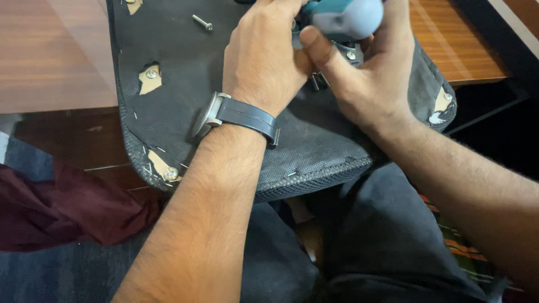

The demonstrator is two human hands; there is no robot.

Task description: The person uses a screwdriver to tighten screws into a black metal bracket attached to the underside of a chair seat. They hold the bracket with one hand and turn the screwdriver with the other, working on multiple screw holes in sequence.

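Observation:
A black fabric-covered seat panel (185, 101) lies underside up, partly on a wooden table and partly over my lap. Screws sit in torn holes at its corners. My right hand (370, 73) grips a screwdriver with a grey and teal handle (345, 17) at the top of the view. My left hand (264, 53), with a dark watch on the wrist, is closed around the tool's shaft and a metal bracket (351, 54) on the panel. The tip of the tool is hidden by my fingers.
A loose screw (202, 22) lies on the panel near the top. The wooden table (50, 50) extends left and right (466, 50). A maroon cloth (67, 207) is bunched at the lower left. My legs in dark trousers fill the bottom.

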